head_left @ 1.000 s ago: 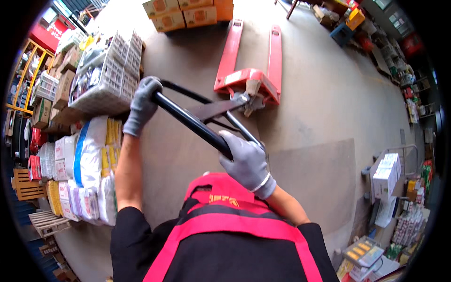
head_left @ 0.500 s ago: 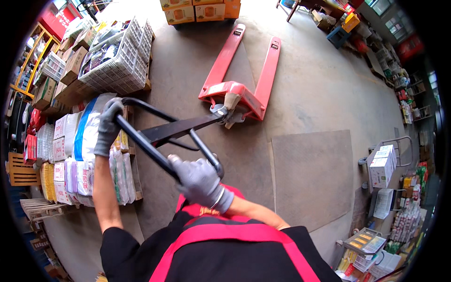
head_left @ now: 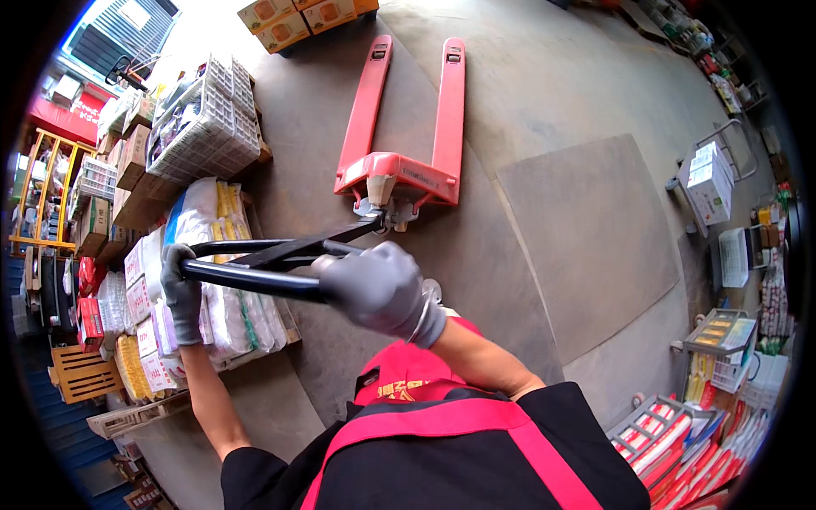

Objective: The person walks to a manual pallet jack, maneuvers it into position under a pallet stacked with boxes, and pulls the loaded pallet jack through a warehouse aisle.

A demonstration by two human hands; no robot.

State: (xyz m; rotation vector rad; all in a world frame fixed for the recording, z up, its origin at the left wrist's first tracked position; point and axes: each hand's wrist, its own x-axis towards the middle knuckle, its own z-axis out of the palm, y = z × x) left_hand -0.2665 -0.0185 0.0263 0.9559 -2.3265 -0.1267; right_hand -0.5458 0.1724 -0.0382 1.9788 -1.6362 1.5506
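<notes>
While the red pallet jack (head_left: 399, 161) stands on the bare concrete floor (head_left: 544, 93) with both forks unloaded and pointing away from the person, no load is on it: by the look of things, the job of bringing it to a load is under way, and engaging a pallet has not been done. Its forks aim toward the orange cartons (head_left: 297, 19) at the far edge, well apart from them.

Black handle (head_left: 255, 276): tilted down toward the person, crossbar roughly level in front of the chest.

Left hand (head_left: 181, 289), grey glove: fingers wrapped shut around the left end of the crossbar, forearm rising nearly straight from below.

Right hand (head_left: 378, 289), grey glove: closed over the right end of the crossbar, knuckles uppermost, elbow bent and drawn close to the red-and-black vest (head_left: 442, 442).

Just left of the handle, stacked sacks and packets (head_left: 212, 280) sit on a pallet; white plastic crates (head_left: 204, 127) beyond them. Boxes on a cart (head_left: 710, 183) stand well to the right.
</notes>
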